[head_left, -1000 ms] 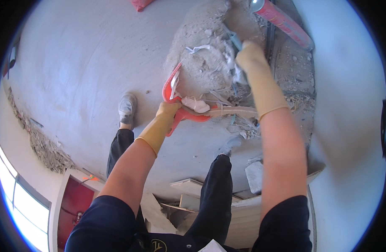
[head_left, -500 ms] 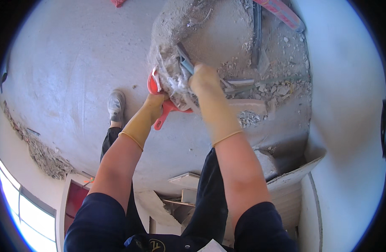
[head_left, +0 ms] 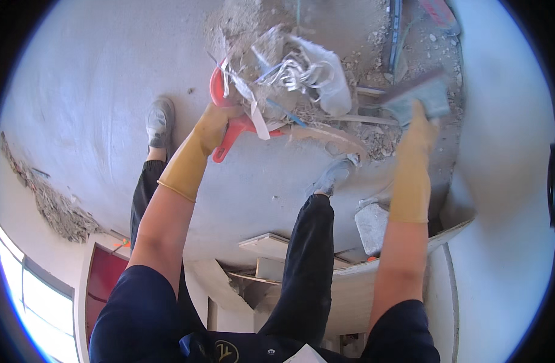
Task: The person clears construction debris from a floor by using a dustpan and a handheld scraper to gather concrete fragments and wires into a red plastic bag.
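Note:
In my left hand, which wears a yellow rubber glove, I grip a red dustpan by its near side. The pan is heaped with grey rubble and dust, so most of its inside is hidden. Shredded white plastic and thin strips lie on the heap. My right hand, gloved alike, is closed round a flat light-blue tool with a brown edge, like a brush head. Motion smears this tool, so its kind is unclear. It is held over the debris by the right wall.
A dark metal strip and a pink-red tube lie farther off by the white wall. Broken stones spread beside a curved slab. Nearer me are a pale block and broken boards.
My right hand has swung right, away from the dustpan, with the light-blue tool. The plastic over the heap has spread rightward. My left hand stays on the pan, slightly farther left and up.

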Demonstrator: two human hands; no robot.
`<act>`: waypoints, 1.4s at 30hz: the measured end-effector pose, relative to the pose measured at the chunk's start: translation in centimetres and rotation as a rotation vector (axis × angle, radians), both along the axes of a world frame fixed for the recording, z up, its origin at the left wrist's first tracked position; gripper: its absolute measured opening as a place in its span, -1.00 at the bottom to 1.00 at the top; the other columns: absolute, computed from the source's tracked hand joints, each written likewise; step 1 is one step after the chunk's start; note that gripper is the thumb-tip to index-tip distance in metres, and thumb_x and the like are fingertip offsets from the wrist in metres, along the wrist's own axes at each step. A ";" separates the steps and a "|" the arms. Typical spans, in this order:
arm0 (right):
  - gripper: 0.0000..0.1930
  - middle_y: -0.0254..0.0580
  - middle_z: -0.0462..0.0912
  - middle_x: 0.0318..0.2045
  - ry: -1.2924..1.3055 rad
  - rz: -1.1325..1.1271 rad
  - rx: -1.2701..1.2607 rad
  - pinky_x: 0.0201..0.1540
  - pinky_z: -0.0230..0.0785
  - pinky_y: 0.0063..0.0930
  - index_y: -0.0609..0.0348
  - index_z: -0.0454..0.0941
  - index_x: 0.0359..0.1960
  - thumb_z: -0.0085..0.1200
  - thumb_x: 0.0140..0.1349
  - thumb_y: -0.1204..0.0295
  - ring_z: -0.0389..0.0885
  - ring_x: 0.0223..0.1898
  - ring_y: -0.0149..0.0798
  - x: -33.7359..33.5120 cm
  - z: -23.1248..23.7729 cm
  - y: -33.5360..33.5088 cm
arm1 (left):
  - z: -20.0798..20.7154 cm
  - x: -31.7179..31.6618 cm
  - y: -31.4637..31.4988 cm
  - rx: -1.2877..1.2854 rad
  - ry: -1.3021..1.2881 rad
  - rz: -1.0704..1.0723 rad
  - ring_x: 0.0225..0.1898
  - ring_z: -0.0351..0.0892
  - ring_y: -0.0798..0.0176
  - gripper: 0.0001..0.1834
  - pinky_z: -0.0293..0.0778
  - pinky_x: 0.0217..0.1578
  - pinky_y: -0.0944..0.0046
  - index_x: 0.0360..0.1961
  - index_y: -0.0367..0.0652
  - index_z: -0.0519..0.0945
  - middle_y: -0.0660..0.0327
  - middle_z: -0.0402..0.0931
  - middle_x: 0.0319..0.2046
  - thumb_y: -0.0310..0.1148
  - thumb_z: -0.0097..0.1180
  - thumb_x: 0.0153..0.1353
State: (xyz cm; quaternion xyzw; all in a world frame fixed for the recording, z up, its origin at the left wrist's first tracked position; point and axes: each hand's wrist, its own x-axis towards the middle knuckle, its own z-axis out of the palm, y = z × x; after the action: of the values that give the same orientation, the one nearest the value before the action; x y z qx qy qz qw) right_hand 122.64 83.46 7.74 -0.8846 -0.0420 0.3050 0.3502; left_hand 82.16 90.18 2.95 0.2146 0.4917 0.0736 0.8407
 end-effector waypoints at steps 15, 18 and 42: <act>-0.45 -0.31 0.51 0.10 1.069 -0.428 0.482 0.33 0.20 -0.22 0.09 0.41 0.20 0.29 0.14 0.41 0.42 0.21 -0.23 -26.1 14.9 -4.1 | 16.1 -0.6 4.9 0.184 -0.131 -0.008 0.06 0.55 0.23 -0.54 0.49 0.07 0.22 0.16 -0.35 0.45 0.12 0.54 0.04 -0.54 0.09 0.20; -0.40 -0.30 0.52 0.13 1.152 -0.287 0.610 0.31 0.26 -0.06 -0.06 0.40 0.22 0.30 0.11 0.44 0.46 0.19 -0.17 -25.7 17.0 0.7 | 25.6 1.2 10.0 0.033 -0.194 0.170 0.03 0.57 0.24 -0.56 0.52 0.02 0.22 0.12 -0.35 0.49 0.13 0.56 0.00 -0.55 0.12 0.18; -0.38 0.03 0.64 -0.01 0.942 -0.340 1.068 0.05 0.61 -0.08 0.29 0.48 0.09 0.02 -0.18 0.65 0.67 0.00 0.08 -35.0 52.1 18.0 | 59.7 -7.9 24.8 0.094 -0.194 -0.060 -0.27 0.68 0.07 -0.57 0.65 -0.31 0.00 0.12 -0.17 0.44 0.09 0.62 -0.16 -0.41 0.16 0.22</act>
State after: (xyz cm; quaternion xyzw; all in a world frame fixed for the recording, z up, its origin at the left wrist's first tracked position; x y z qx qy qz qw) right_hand 87.66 101.50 59.88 -0.3627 0.1078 0.5326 0.7571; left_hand 74.23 114.97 62.69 0.2603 0.3973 0.0919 0.8752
